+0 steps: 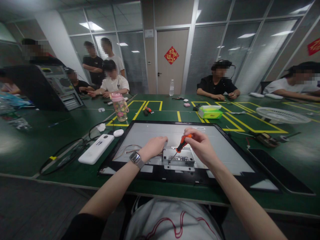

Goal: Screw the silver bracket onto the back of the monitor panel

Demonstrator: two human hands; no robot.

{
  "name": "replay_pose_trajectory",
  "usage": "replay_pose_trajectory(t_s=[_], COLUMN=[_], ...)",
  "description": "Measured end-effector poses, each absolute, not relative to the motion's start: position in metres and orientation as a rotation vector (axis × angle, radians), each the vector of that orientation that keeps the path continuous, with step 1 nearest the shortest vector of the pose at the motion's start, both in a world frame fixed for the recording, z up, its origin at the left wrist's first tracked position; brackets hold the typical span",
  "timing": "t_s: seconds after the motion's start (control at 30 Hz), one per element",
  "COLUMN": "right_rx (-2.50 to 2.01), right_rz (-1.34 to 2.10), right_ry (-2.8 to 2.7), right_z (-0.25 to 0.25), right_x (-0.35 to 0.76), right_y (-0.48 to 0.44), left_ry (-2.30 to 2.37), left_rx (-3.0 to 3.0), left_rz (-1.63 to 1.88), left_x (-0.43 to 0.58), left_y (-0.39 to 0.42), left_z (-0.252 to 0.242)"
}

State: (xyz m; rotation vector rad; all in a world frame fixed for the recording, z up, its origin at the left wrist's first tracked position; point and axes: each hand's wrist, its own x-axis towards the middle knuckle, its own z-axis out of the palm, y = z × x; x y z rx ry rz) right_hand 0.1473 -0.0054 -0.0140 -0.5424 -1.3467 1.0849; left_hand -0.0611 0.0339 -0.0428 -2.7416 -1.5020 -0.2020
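My right hand (pixel 199 141) is closed round the orange-and-black handle of a screwdriver (pixel 182 144). The screwdriver slants down to the left, its tip at the front left of a silver metal bracket (pixel 178 158). My left hand (pixel 154 146), with a watch on its wrist, curls its fingers down at the bracket's back left corner; part of that grip is hidden. Beneath the bracket lies a flat display panel (pixel 140 131) with a pale back and black frame. Thin wires (pixel 125 150) run across the panel left of the bracket.
Left of the panel are a white power bank (pixel 96 149), a black cable (pixel 66 160) and a pink-lidded bottle (pixel 120 107). A black slab (pixel 280 170) lies to the right. A green tissue pack (pixel 210 112) and fan grille (pixel 282 115) stand farther back. Several people sit across the table.
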Motion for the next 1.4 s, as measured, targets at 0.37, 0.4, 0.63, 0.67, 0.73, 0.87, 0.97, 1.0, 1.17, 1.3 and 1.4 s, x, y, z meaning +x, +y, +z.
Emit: replay_pose_trajectory(t_s=[0.37, 0.4, 0.63, 0.67, 0.73, 0.87, 0.97, 1.0, 1.17, 1.3, 1.4], right_rx=[-0.497, -0.509, -0.475, -0.47, -0.475, -0.492, -0.503, -0.517, -0.61, -0.609, -0.563], right_rz=[1.224, 1.224, 1.308, 1.292, 1.271, 1.312, 1.261, 1.219, 1.007, 1.015, 1.212], right_ry=[-1.408, -1.41, -1.4, -1.405, -1.413, -1.443, -1.494, -1.518, -1.56, -1.425, -1.35], right_z=[-0.0115, -0.0115, -0.0107, -0.0114, -0.0129, -0.013, -0.0111, -0.0107, -0.0136, -0.0173, -0.0155], right_x=[0.1465, 0.1468, 0.1455, 0.1457, 0.1467, 0.1488, 0.1495, 0.1497, 0.1496, 0.1469, 0.1451], right_y=[-0.0102, -0.01, -0.0106, -0.0103, -0.0095, -0.01, -0.011, -0.0109, -0.0072, -0.0049, -0.0071], left_ry=[-1.496, -1.501, -1.526, -1.526, -1.523, -1.51, -1.512, -1.515, -1.521, -1.53, -1.526], left_rx=[-2.741, -2.742, -2.752, -2.751, -2.745, -2.748, -2.757, -2.758, -2.76, -2.765, -2.764], left_rz=[-0.215, -0.209, -0.201, -0.194, -0.182, -0.201, -0.22, -0.215, -0.195, -0.194, -0.206], left_x=[-0.0615, -0.0613, -0.0598, -0.0598, -0.0602, -0.0613, -0.0614, -0.0613, -0.0603, -0.0609, -0.0614], left_y=[0.0334, 0.0332, 0.0322, 0.0322, 0.0326, 0.0336, 0.0334, 0.0332, 0.0326, 0.0337, 0.034], left_z=[-0.0426, -0.0423, -0.0395, -0.0396, -0.0403, -0.0421, -0.0419, -0.0415, -0.0401, -0.0413, -0.0416])
